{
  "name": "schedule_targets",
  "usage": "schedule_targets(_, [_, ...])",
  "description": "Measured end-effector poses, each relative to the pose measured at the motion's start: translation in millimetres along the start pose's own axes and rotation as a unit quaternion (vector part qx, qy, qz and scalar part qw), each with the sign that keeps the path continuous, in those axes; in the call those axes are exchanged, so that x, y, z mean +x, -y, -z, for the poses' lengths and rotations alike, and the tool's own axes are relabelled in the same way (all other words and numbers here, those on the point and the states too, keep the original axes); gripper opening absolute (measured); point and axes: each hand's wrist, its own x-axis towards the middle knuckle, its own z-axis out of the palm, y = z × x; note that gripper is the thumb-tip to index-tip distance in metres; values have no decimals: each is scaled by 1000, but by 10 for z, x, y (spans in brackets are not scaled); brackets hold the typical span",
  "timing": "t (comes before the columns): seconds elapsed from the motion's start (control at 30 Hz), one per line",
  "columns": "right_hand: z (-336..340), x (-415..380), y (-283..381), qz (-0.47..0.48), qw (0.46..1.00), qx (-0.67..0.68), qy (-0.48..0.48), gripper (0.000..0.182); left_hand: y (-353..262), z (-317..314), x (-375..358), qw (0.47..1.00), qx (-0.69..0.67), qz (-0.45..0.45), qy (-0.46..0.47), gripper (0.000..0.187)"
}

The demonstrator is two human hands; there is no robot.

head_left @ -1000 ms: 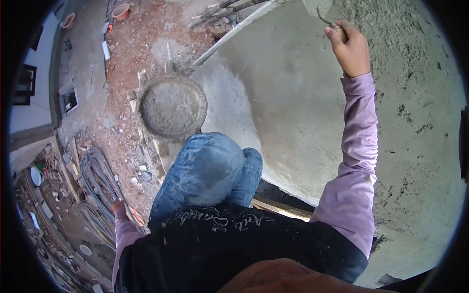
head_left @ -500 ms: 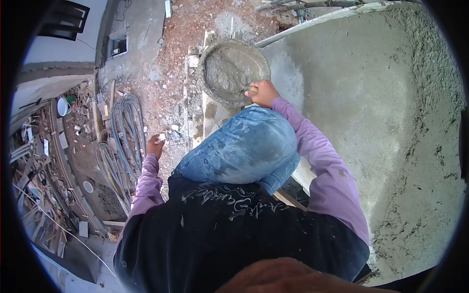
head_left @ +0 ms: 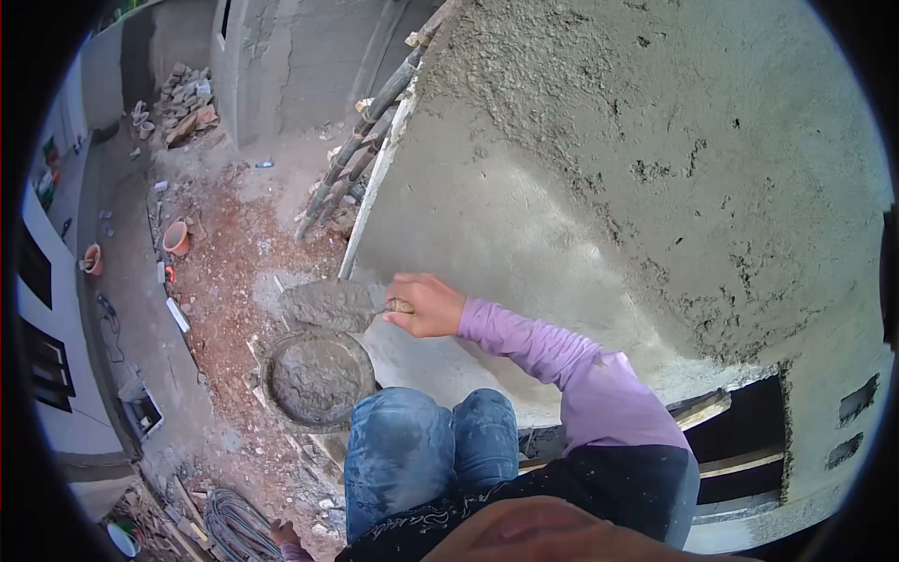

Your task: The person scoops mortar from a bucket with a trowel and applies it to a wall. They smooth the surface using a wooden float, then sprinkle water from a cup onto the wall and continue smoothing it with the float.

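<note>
My right hand [head_left: 426,304] grips the handle of a trowel [head_left: 382,307]. Its blade is heaped with wet grey mortar [head_left: 328,305] and hangs above the far edge of a round basin [head_left: 270,367]. More mortar [head_left: 318,375] lies inside the basin, just beyond my knees. To the right of my right hand is the plastered wall [head_left: 487,225], smooth near me and rough higher up. Only part of my left hand [head_left: 283,534] shows at the lower edge, near a coil of grey hose or cable [head_left: 232,525]; its fingers are too small and cropped to make out.
Bamboo poles [head_left: 361,131] lean past the wall's far edge. Rubble covers the reddish ground [head_left: 234,281] below, with an orange bucket [head_left: 176,238] on it. At lower right, wooden planks [head_left: 702,409] span a dark opening [head_left: 749,421].
My view has swung toward the wall. The trowel has come up out of the basin loaded with mortar. My left hand, earlier pinching a small white piece, is now mostly out of view.
</note>
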Motion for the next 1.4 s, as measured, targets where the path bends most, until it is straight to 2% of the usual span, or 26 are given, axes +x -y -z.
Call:
schedule_targets(0.07, [786, 168, 348, 28, 999, -11, -40, 27, -167, -106, 37, 998, -29, -60, -12, 48])
schedule_targets(0.13, [1518, 312, 619, 55, 997, -20, -55, 28, -394, -194, 130, 999, 14, -46, -12, 48])
schedule_targets(0.2, [2129, 462, 758, 4, 995, 95, -36, 23, -566, -242, 165, 997, 57, -59, -9, 47])
schedule_targets(0.27, [2618, 621, 846, 30, 973, 222, -56, 24, -711, -247, 166, 999, 24, -23, 1, 48])
schedule_targets(0.37, [3213, 873, 598, 98, 948, 299, -39, 21, -840, -287, 124, 1000, 14, -6, 0, 48])
schedule_targets(0.47, [3598, 1229, -316, 74, 899, 432, 3, 24, -868, -229, 113, 999, 21, -30, 13, 49])
schedule_targets(0.53, [3706, 1358, -1096, -97, 906, 300, -283, 26, -630, -119, 40, 999, 18, -27, 33, 47])
schedule_targets(0.57, [3601, 1241, -1227, -131, 846, 259, -448, 28, -439, 58, -39, 999, 41, -17, 2, 45])
schedule_targets(0.6, [3508, 923, -940, -108, 816, 253, -508, 28, -277, 154, -148, 998, 64, -10, -24, 43])
schedule_targets(0.63, [3489, 577, -913, -73, 819, 206, -531, 29, -136, 243, -264, 995, 87, -1, -49, 41])
schedule_targets(0.7, [3301, 134, -708, -108, 806, 157, -560, 31, 156, 380, -502, 991, 97, 69, -60, 38])
schedule_targets(0.73, [3165, 20, -689, -153, 808, 136, -552, 31, 179, 408, -653, 989, 93, 95, -60, 36])
schedule_targets(0.83, [2314, 50, -735, -261, 866, 93, -417, 25, 248, 417, -739, 988, 88, 115, -57, 32])
schedule_targets(0.87, [1936, 79, -871, -253, 910, -110, -310, 24, 258, 445, -725, 989, 83, 107, -56, 31])
schedule_targets(0.9, [1481, 198, -645, -210, 934, -187, -220, 25, 260, 481, -674, 992, 80, 87, -55, 30])
schedule_targets(0.93, [957, 262, -624, -130, 961, -190, -154, 22, 336, 529, -533, 995, 73, 50, -47, 29])
schedule_targets(0.97, [498, 367, -504, -113, 975, -186, -52, 21, 332, 605, -443, 997, 69, 12, -32, 29])
schedule_targets(1.0, [26, 362, -374, -89, 980, -167, 65, 20, 336, 553, -267, 993, 118, -14, -22, 36])
schedule_targets(1.03, [-353, 352, -282, -60, 976, -172, 120, 20, 172, 500, -177, 985, 165, -41, -15, 46])
schedule_targets(1.07, [-731, 385, -183, -22, 970, -174, 172, 21, 99, 347, -80, 989, 116, -74, -50, 51])
schedule_targets(1.1, [-1082, 442, -95, 22, 960, -181, 211, 21, -196, 267, -158, 994, 58, -85, -28, 51])
schedule_targets(1.13, [-1405, 493, -43, 50, 958, -168, 228, 22, -867, 188, -495, 999, 23, -43, -10, 51])
schedule_targets(1.23, [-2053, 432, 68, 92, 946, -147, 273, 23, -1289, -50, -788, 995, -49, -84, 20, 48])
schedule_targets(1.3, [-2243, 443, 137, 83, 936, -125, 318, 23, -1112, -144, -797, 994, 23, -109, 17, 51])
schedule_targets(1.33, [-2198, 417, 93, 15, 943, -70, 325, 25, -932, -189, -828, 992, 59, -108, 17, 52])
schedule_targets(1.4, [-2117, 260, -95, -14, 956, 30, 291, 26, -647, -174, -895, 988, 126, -82, 19, 53])
